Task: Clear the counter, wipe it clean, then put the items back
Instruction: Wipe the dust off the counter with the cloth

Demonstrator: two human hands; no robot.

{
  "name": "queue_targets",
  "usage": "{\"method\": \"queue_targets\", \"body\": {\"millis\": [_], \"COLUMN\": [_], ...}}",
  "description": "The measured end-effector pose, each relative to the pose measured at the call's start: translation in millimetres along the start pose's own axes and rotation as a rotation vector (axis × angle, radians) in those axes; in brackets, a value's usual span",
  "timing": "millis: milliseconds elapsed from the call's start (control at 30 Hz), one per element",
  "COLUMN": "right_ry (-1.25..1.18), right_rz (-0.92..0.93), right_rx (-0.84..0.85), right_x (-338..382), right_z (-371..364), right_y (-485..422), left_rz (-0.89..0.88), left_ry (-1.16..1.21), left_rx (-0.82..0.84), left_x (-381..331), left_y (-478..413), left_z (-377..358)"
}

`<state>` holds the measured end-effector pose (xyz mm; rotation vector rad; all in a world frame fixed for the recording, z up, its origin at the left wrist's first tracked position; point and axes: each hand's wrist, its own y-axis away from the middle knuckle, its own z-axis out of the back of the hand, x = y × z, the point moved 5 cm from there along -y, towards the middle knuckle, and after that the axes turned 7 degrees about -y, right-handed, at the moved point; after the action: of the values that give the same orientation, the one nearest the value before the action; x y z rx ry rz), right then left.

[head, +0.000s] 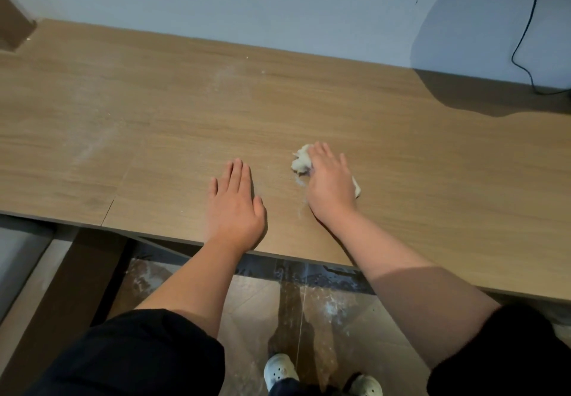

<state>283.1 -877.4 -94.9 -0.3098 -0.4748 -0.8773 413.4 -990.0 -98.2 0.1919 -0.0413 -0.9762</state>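
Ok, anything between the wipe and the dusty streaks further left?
Only the left hand, flat on the counter just left of the white wad that the right hand presses; its fingertips lie about on the line to the left streak. Toward the back streak it looks bare.

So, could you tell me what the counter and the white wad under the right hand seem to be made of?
The counter: wood-look laminate or veneer, matte; even printed-looking grain and a thin panel seam suggest it. The wad under the right hand: probably crumpled tissue paper, soft and fraying, with white crumbs nearby; could be thin cloth.
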Motion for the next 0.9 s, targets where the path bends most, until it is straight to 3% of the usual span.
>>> {"method": "queue_targets", "body": {"millis": [100,167,233,333,433,633,800,900], "right_ry": [-0.231,-0.336,-0.337,-0.249,-0.097,-0.154,-0.234,-0.278], "right_rz": [-0.045,-0.182,-0.347,-0.454,-0.294,0.016,0.308,0.387], "right_rx": [-0.021,-0.182,-0.302,-0.235,-0.109,0.164,0.336,0.379], "right_x": [-9,-37,-72,-100,-81,-1,24,26], "right_z": [13,33,53,62,48,9,-13,-5], "right_y": [1,-22,-51,-80,-98,-103,-41,8], "left_rz": [-0.007,-0.006,-0.007,-0.006,-0.005,-0.002,-0.003,-0.003], "left_ry": [-0.005,-0.005,-0.008,0.000,0.004,0.002,-0.002,-0.001], "left_rx": [0.004,0.003,0.001,-0.002,-0.011,-0.028,-0.028,-0.025], "left_x": [0,-1,-1,-1,0,1,1,1], "left_y": [0,1,1,1,-1,-1,-1,0], "left_z": [0,0,0,0,0,-1,0,0]}}
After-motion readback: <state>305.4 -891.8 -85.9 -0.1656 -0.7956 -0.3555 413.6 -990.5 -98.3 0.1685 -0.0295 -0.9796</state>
